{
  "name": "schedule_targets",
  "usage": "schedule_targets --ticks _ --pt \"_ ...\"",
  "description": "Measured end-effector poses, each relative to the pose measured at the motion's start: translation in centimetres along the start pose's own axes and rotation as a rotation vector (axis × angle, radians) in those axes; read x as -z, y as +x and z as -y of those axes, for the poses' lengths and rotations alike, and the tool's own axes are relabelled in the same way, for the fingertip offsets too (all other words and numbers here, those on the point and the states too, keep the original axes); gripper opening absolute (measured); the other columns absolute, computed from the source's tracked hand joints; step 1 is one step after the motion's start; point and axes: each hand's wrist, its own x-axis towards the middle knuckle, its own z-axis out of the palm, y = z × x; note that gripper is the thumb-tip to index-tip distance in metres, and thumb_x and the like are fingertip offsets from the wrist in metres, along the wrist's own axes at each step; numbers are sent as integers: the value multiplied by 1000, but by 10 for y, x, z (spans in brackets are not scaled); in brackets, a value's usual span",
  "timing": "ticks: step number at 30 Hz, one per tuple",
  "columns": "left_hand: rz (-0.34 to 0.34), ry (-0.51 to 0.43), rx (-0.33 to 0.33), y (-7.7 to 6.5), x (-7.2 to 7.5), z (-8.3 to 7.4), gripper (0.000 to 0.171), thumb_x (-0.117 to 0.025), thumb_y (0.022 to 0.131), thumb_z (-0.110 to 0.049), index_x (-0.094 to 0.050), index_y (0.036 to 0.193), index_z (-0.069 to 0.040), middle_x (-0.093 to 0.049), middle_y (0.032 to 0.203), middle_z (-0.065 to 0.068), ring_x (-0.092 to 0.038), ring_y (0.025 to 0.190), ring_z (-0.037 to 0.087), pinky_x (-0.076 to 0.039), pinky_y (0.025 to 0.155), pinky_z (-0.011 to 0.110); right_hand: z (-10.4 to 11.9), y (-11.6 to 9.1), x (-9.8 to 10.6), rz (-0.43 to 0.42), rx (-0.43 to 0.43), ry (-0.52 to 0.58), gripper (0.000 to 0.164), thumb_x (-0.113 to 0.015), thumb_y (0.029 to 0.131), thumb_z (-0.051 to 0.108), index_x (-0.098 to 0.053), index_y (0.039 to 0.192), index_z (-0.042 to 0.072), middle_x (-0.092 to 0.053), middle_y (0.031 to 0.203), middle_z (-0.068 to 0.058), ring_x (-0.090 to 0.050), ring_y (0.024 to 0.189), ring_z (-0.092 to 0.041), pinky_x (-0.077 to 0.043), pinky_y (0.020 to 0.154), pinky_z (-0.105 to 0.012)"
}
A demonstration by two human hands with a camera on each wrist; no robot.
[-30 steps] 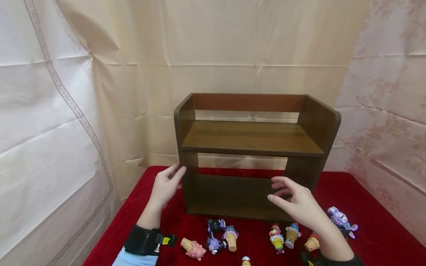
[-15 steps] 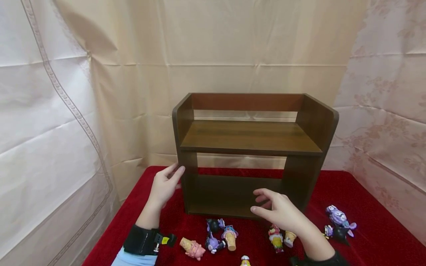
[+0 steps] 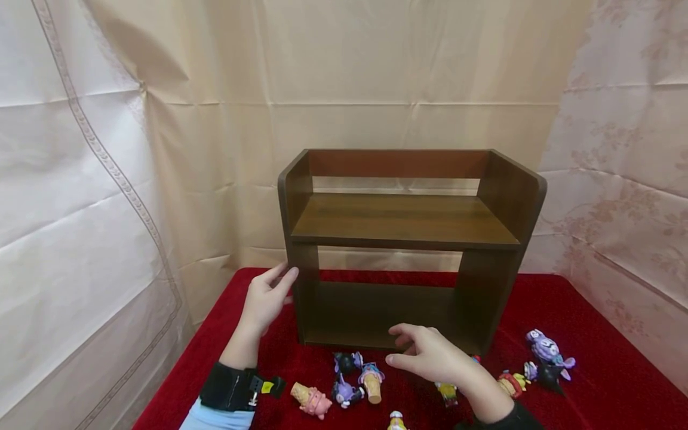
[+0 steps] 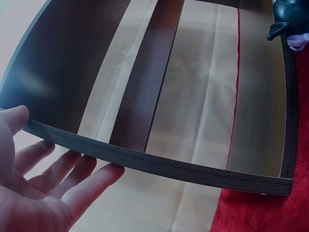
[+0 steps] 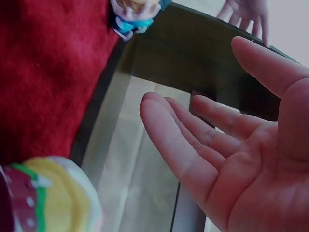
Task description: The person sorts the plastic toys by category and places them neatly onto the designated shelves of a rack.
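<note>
A dark brown two-tier wooden shelf (image 3: 405, 221) stands upright on the red cloth. My left hand (image 3: 264, 303) is at its left side panel, fingertips right at the panel's front edge (image 4: 159, 166) and thumb near the inner face. Fingers loosely bent and holding nothing, my right hand (image 3: 430, 355) hovers in front of the lower tier. Just left of it lies an ice-cream-cone figurine (image 3: 372, 385) with a blue and pink top. My right forearm and hand partly cover a yellow-and-green figurine (image 3: 447, 392).
In front of the shelf lie a pink pig-like cone figurine (image 3: 312, 400), a purple figurine (image 3: 346, 393) and a yellow one (image 3: 396, 421) at the bottom edge. Further right are a red-and-yellow figurine (image 3: 512, 384) and a purple one (image 3: 545, 346). Cream curtains (image 3: 414, 71) hang behind.
My right hand has moved left and down, from the shelf's right side towards the middle of its front, uncovering the figurines on the right. My left hand has stayed at the side panel.
</note>
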Motion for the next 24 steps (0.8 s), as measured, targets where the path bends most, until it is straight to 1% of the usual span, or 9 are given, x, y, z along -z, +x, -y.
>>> schedule_targets --ticks 4,9,11,15,17,20,24 --pt "0 2 -1 0 0 0 58 -62 92 -43 -50 139 -11 -52 135 12 -59 107 21 -55 76 45 -1 5 -9 34 -8 7 52 -67 90 36 -54 128 4 -63 110 -14 -64 86 -13 -57 74 -37" --pt "11 7 12 -10 -2 -26 51 -59 97 -28 -46 140 -3 -50 135 18 -58 108 26 -54 79 49 -3 9 -21 64 -2 -22 54 -68 89 36 -55 128 2 -65 105 -12 -63 82 -9 -56 70 -32" --pt "13 5 21 -11 -2 -30 49 -58 98 -23 -45 140 -1 -49 135 20 -57 108 28 -53 80 50 -3 10 -24 79 -9 -20 54 -68 89 37 -55 128 2 -66 105 -12 -63 81 -9 -56 70 -32" --pt "11 -6 22 -4 0 -11 53 -60 96 -30 -46 140 -6 -49 136 17 -58 108 26 -54 78 48 -2 12 -29 112 -34 -8 54 -68 88 37 -56 127 2 -66 104 -10 -63 81 -8 -56 71 -32" --pt "8 -8 20 -1 0 -4 55 -61 95 -35 -47 141 -8 -50 136 15 -58 108 24 -55 78 46 -2 13 -31 124 -32 -13 54 -68 87 37 -56 127 2 -67 103 -7 -62 80 -7 -55 70 -32" --pt "5 -2 7 0 0 0 57 -61 94 -40 -47 141 -10 -50 136 13 -58 108 23 -55 77 43 -4 14 -33 140 -17 -38 53 -68 86 37 -58 126 3 -67 99 -3 -61 78 -4 -55 69 -29" --pt "-2 2 -11 -1 -1 1 59 -62 92 -43 -49 140 -11 -51 135 12 -58 107 22 -56 76 42 -6 15 -36 155 4 -73 54 -69 85 38 -59 124 3 -67 96 1 -60 77 -2 -54 67 -27"
